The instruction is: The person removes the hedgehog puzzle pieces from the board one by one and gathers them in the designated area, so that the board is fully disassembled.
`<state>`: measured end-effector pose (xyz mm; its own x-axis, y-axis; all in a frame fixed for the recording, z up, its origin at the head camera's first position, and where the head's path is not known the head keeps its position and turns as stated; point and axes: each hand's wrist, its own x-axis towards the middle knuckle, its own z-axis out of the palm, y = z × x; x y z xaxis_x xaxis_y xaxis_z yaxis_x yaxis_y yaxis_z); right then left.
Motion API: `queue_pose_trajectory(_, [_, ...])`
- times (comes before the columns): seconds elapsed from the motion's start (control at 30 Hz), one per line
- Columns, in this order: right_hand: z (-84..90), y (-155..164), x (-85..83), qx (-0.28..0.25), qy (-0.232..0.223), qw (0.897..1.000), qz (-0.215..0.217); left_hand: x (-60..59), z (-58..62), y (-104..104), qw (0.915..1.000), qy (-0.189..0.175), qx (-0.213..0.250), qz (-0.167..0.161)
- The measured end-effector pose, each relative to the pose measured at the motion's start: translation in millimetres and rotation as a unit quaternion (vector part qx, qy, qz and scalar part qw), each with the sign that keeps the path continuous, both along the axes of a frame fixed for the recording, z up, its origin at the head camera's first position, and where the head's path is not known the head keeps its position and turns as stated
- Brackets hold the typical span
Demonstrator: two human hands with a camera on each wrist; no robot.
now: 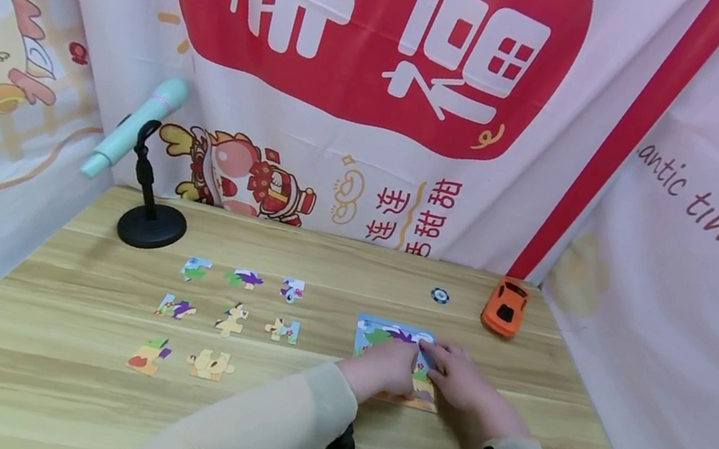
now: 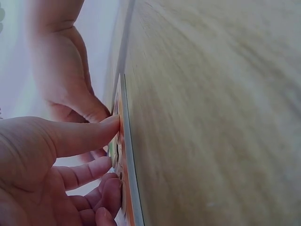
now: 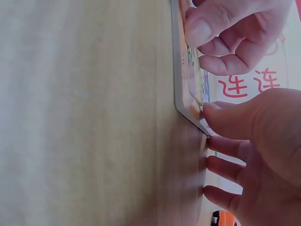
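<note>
A small picture jigsaw tray (image 1: 362,323) lies flat on the table, showing blue sky, green and purple shapes and an orange lower edge. Over its middle is my left hand (image 1: 387,366), covering much of the picture. In the left wrist view, the left thumb (image 2: 101,133) and fingertips touch the puzzle surface near the tray's edge. My right hand (image 1: 468,388) is at the tray's right side. The right wrist view shows its thumb (image 3: 225,117) on the tray's rim, with the other fingers extended beside the corner. Whether a loose piece lies under the left fingers is hidden.
Loose jigsaw pieces (image 1: 230,320) lie in rows left of the tray. Behind them stands a mint-green microphone (image 1: 139,125) on a black stand (image 1: 151,226). A round chip (image 1: 440,295) and an orange toy car (image 1: 504,308) sit at the back right. Printed cloths surround the table.
</note>
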<state>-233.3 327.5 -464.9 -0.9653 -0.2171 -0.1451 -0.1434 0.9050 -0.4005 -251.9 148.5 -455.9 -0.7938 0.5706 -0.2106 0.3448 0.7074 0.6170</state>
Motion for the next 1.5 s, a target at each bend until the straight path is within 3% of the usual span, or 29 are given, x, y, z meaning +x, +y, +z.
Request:
queue_pose_trajectory(0.37, [-3.9,6,-17.9,0.002,-0.046,0.998,-0.031,-0.6,-3.2,-1,1.0000,0.002,-0.005,-0.002])
queue_pose_trajectory(0.73, [1.7,1,-14.7,-0.001,-0.057,0.998,-0.033,-3.3,-7.0,0,1.0000,0.000,0.000,0.006])
queue_pose_trajectory(1.17, [2.1,2,-13.3,0.002,-0.053,0.998,-0.029,4.0,0.8,-5,0.9973,-0.027,0.067,0.013])
queue_pose_trajectory(1.5, [-3.1,4,-15.4,0.006,-0.048,0.998,-0.029,-2.6,7.7,-26,0.9911,-0.044,0.124,0.020])
